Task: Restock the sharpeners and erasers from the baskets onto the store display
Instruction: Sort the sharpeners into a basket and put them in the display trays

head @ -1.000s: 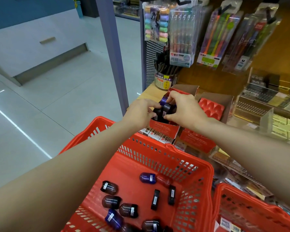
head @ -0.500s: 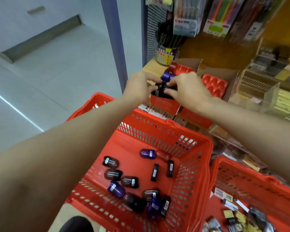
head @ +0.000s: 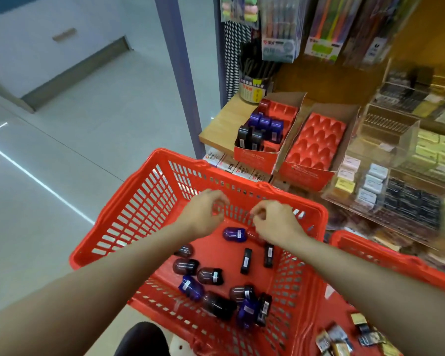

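A red basket (head: 149, 191) in front of me holds several loose sharpeners (head: 211, 276), purple, dark and black. My left hand (head: 203, 217) and my right hand (head: 275, 222) hover side by side inside its far end, fingers loosely curled and holding nothing. A purple sharpener (head: 234, 233) lies just below and between them. On the wooden shelf (head: 221, 122) a red display box (head: 254, 156) holds several purple and black sharpeners (head: 263, 128) standing in its tray. A second red display box (head: 316, 140) beside it shows bare moulded slots.
A second red basket (head: 391, 260) at the lower right holds small packets (head: 344, 340). Clear acrylic bins (head: 385, 155) with small boxed goods fill the shelves on the right. A pen cup (head: 253, 86) stands behind the boxes, with pen packs hanging above. A grey post (head: 177, 73) rises at the left.
Both hands have left the display box on the shelf and dropped back into the red basket. The sharpeners they held now stand in the box.
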